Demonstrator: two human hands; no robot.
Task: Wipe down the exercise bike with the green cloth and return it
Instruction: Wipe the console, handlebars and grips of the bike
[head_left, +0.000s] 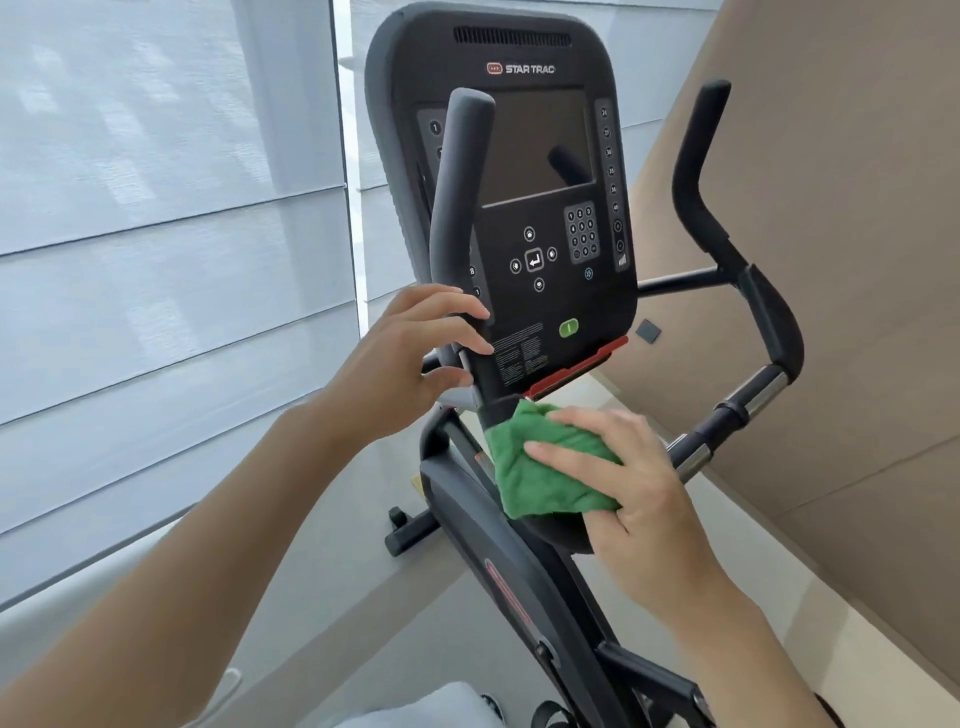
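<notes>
The right hand (631, 486) presses the crumpled green terry cloth (545, 467) against the black exercise bike's (519, 208) post beneath its console, fingers curled into the folds. The left hand (415, 358), fingers relaxed, seems to touch the black padded handlebar (457, 208), probably for steadying.

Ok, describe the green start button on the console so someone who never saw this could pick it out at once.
Start at the exercise bike's big black console with the dark screen. Drop below the arrow keys and number pad to its bottom edge, just above the red strip. The green start button is a small rounded pill there, the only green key on the panel.
</notes>
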